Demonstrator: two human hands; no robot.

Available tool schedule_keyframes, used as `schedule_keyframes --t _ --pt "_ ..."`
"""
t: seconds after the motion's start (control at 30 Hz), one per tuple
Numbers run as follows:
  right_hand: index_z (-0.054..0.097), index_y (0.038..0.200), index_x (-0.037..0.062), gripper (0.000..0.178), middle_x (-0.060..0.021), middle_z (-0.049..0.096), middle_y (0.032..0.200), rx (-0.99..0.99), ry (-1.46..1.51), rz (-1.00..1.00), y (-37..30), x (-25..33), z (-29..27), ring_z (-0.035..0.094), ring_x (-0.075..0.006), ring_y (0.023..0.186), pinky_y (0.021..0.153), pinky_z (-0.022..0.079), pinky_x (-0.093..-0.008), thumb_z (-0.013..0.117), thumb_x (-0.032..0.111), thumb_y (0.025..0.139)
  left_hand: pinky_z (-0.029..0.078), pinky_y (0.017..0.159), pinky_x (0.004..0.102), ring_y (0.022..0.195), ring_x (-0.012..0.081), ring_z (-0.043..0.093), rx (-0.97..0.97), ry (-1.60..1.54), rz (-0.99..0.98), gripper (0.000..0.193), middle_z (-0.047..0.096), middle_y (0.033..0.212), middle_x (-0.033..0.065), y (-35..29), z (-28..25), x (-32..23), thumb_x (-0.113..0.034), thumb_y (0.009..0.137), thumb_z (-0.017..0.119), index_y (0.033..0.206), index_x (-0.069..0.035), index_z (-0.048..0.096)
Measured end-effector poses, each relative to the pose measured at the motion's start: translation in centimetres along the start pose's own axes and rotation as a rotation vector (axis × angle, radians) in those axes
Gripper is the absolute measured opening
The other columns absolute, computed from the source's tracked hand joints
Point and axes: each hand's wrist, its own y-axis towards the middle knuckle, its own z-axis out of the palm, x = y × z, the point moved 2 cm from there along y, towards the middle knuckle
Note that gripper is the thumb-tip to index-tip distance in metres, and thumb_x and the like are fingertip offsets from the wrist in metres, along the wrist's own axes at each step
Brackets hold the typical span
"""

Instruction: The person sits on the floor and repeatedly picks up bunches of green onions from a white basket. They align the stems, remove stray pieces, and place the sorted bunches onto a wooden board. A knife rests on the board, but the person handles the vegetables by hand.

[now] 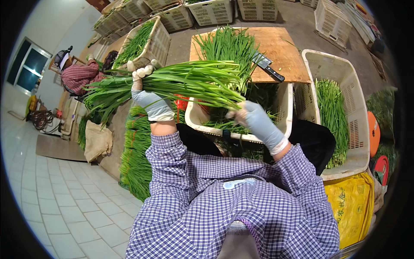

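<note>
Bunch: chives (189, 82) are held aloft, nearly level, over the front left corner of the board (284, 47), leaf tips to the left, pale ends to the right; no tie can be seen on them.
Left grip: the left hand (148, 97), gloved, is clamped around the leafy half, thumb and some fingers showing above it.
Right grip: the right hand (256, 121) is set at the pale ends, below the board's front edge; it is blurred, so whether it is clamped or only touching cannot be told.
Done: bundles (136, 155) with reddish bands are stacked to the left and can be judged finished.
Underway: the held bunch is judged to be partly handled, unbanded as far as is shown.
Left: a loose heap (224, 43) is spread over the board's left half; more stalks (332, 116) are stood in the right crate (360, 103), whether banded or not being unclear.
Around: leafy scraps are held in the tub (282, 125) under the board's front edge; a yellow bag (347, 207) is placed below the right crate; a co-worker (79, 75) is seated at far left.
In the way: the knife (268, 67) is laid beside the heap, its handle at the front edge; the board's front left corner is hidden by the bunch.
</note>
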Motion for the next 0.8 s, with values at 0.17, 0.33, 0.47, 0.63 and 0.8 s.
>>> schedule_keyframes --t 0.17,0.33,0.47,0.63,0.8 --pt "0.067 0.106 0.0010 0.027 -0.0081 0.070 0.097 -0.332 -0.473 0.168 -1.5 -4.8 -8.4 0.065 -0.0178 0.090 0.090 0.051 -0.0325 0.063 0.025 0.094 0.051 0.100 0.0473 0.086 0.0218 0.066 -0.058 0.154 0.128 0.031 0.069 0.088 0.0071 0.4 0.2 -1.3 -0.016 0.101 0.051 0.130 -0.009 0.057" --pt "0.066 0.108 0.0032 0.039 -0.0129 0.067 0.105 -0.596 -0.731 -0.501 -1.7 2.0 -1.7 0.065 -0.0279 0.102 0.091 0.051 -0.0368 0.081 0.024 0.079 0.048 0.100 0.0463 0.084 0.0204 0.063 -0.030 0.217 0.102 0.034 0.068 0.088 0.0036 0.4 0.4 -0.3 -0.016 0.101 0.052 0.133 -0.008 0.055" --pt "0.065 0.093 0.0030 0.031 -0.0079 0.061 0.081 -0.735 -0.654 -0.518 0.7 3.7 2.1 0.059 -0.0219 0.069 0.064 0.051 -0.0329 0.085 0.018 0.074 0.048 0.099 0.0466 0.082 0.0195 0.061 -0.066 0.231 0.111 0.035 0.065 0.087 0.0034 -0.2 1.7 0.9 -0.015 0.101 0.050 0.134 -0.005 0.054" --pt "0.068 0.083 0.0029 0.014 -0.0127 0.066 0.078 -0.779 -0.694 -0.546 1.7 3.2 1.2 0.065 -0.0298 0.070 0.065 0.052 -0.0375 0.076 0.014 0.081 0.048 0.099 0.0461 0.082 0.0200 0.061 -0.020 0.261 0.102 0.034 0.064 0.087 0.0047 -0.5 2.3 1.4 -0.015 0.102 0.049 0.134 -0.004 0.053" --pt "0.070 0.087 0.0066 0.013 -0.0128 0.070 0.085 -0.808 -0.907 -0.501 2.0 0.7 -0.9 0.067 -0.0325 0.075 0.067 0.055 -0.0389 0.068 0.019 0.087 0.049 0.100 0.0453 0.084 0.0191 0.062 -0.056 0.294 0.150 0.033 0.065 0.086 0.0040 -0.9 3.0 0.7 -0.016 0.103 0.049 0.134 -0.005 0.053"
